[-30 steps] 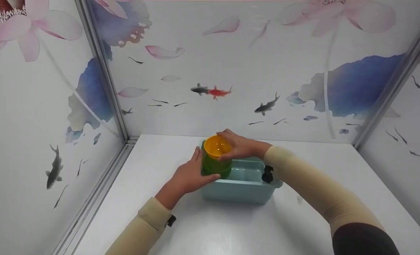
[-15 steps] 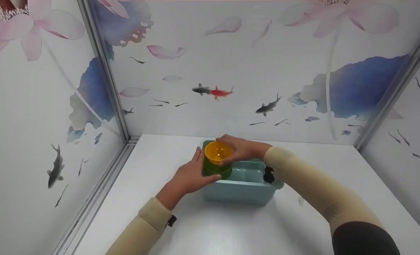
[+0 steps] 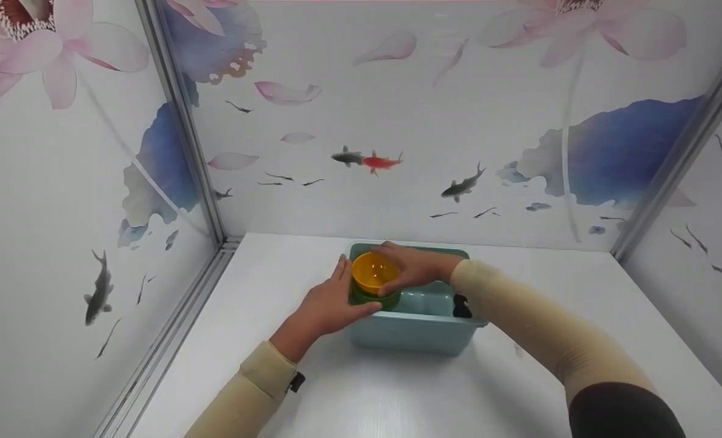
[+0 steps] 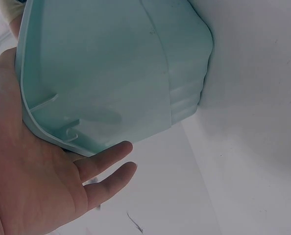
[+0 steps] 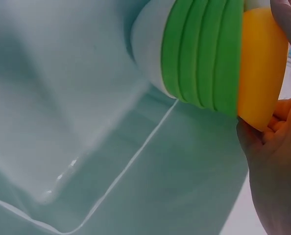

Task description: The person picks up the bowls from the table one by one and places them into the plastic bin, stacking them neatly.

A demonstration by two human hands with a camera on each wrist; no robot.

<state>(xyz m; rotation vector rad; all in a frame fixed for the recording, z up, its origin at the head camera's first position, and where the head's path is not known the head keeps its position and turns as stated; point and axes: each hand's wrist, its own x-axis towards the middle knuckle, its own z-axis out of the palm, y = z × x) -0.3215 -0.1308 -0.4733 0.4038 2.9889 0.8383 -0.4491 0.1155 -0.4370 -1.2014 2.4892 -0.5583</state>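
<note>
My right hand (image 3: 418, 267) holds a yellow bowl (image 3: 373, 274) by its rim, thumb at the near side and fingers at the far side. Directly below are green bowls (image 5: 204, 49), nested in a stack, with the yellow bowl against the top one in the right wrist view. A whitish rounded base (image 5: 148, 44) shows under the green bands. The stack stands inside the left end of a light blue-green plastic tub (image 3: 412, 337). At the tub's left corner, my left hand (image 3: 333, 304) rests with fingers extended along the outer wall and thumb along the front rim.
The tub stands on a white table (image 3: 385, 401) close to the back wall. White panels printed with fish and flowers enclose the table on three sides, and a metal rail (image 3: 172, 340) runs along its left edge.
My right hand has lowered the yellow bowl onto the green stack, and less green shows beneath it. The left hand has stayed at the tub's corner.
</note>
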